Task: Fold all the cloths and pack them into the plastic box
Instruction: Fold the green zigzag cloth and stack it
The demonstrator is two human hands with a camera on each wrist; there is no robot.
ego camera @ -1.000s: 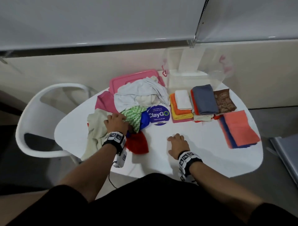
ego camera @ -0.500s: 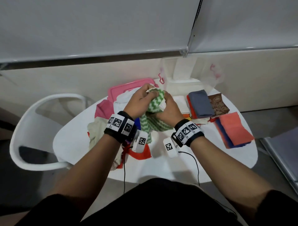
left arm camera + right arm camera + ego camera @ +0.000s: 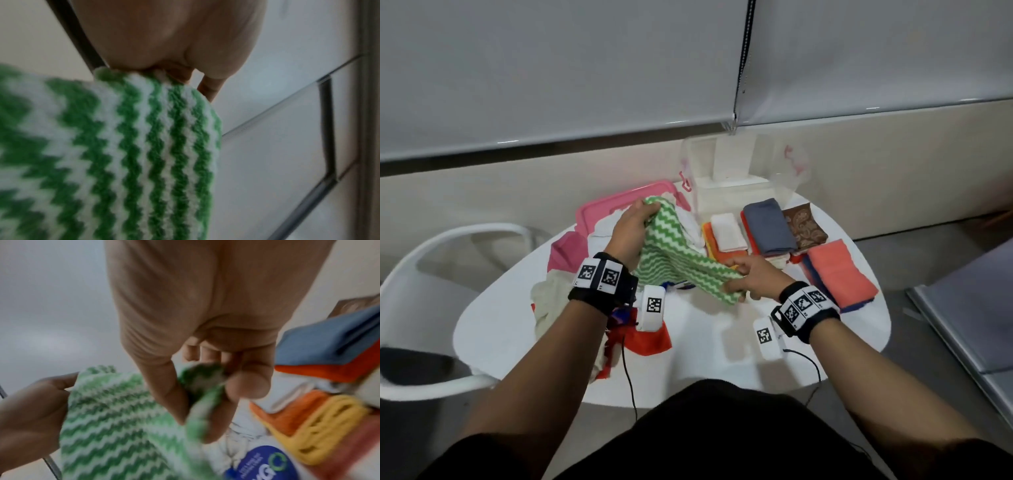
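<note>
- Head view, starting at the left edge of the tabletop [image 3: 496,329]: we see a white chair [image 3: 431,270] beside it, and on the tabletop an unfolded heap with a cream cloth [image 3: 549,305], a pink cloth [image 3: 566,251] and a red cloth [image 3: 650,341] near the front edge.
- Behind the heap, toward the far edge, a pink lid [image 3: 619,202] lies flat, with a white cloth [image 3: 606,226] bunched against it.
- Our left hand [image 3: 631,228] is raised above the heap, its fingers [image 3: 207,86] clamped on the upper corner of the green zigzag cloth [image 3: 678,260]; the left wrist view shows the corner pinched against the thumb.
- The green zigzag cloth hangs stretched in the air between both hands, slanting down toward the right, above the middle of the tabletop.
- Our right hand [image 3: 751,279] holds the lower corner; in the right wrist view thumb and fingers [image 3: 248,386] are closed on a bunched bit of it.
- Below the cloth a blue round label [image 3: 265,467] lies on the tabletop.
- At the far edge stands the clear plastic box [image 3: 743,178], open on top.
- In front of the box sit folded stacks: a small white cloth [image 3: 727,231] on orange and yellow ones, a grey-blue cloth [image 3: 768,226] on a red one, and a brown patterned cloth [image 3: 804,226].
- Near the right edge a coral cloth [image 3: 839,272] lies folded over a dark blue one.
</note>
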